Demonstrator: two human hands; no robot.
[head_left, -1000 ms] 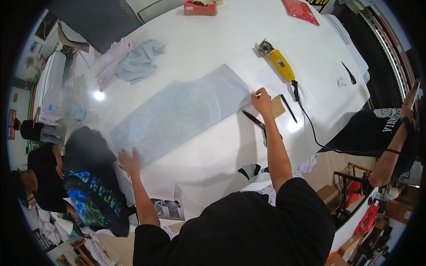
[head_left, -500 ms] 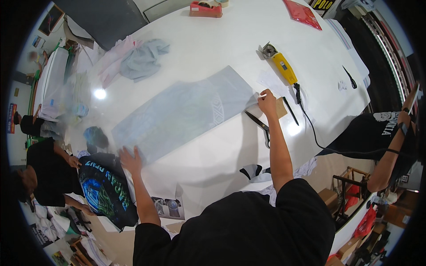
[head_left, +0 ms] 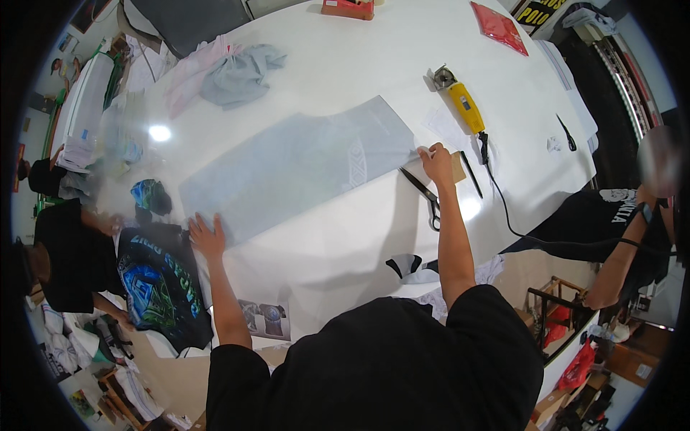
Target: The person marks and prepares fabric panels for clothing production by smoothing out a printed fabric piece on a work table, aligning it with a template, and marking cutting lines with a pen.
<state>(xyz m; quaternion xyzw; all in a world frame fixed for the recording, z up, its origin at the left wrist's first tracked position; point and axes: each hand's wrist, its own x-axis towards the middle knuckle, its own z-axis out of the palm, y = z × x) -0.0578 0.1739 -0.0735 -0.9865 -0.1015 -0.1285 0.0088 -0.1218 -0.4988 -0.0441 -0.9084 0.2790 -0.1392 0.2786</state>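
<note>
A pale grey-blue cloth panel lies flat across the white table, with a light geometric print towards its right end. My left hand rests with fingers spread on its near left corner. At the right end, my right hand pinches the panel's corner between thumb and fingers. Black-handled scissors lie just below that hand. To its right are a brown card piece and a slim black stick-like tool.
A yellow electric rotary cutter trails a black cord to the right. Crumpled grey cloth lies far left, a red packet far right. Nearer left, a person handles a black printed shirt. Another person stands at the right.
The panel looks smoother and flatter. My hands keep nearly the same places on it, the view having shifted slightly. The person at the left has moved lower with the printed shirt.
</note>
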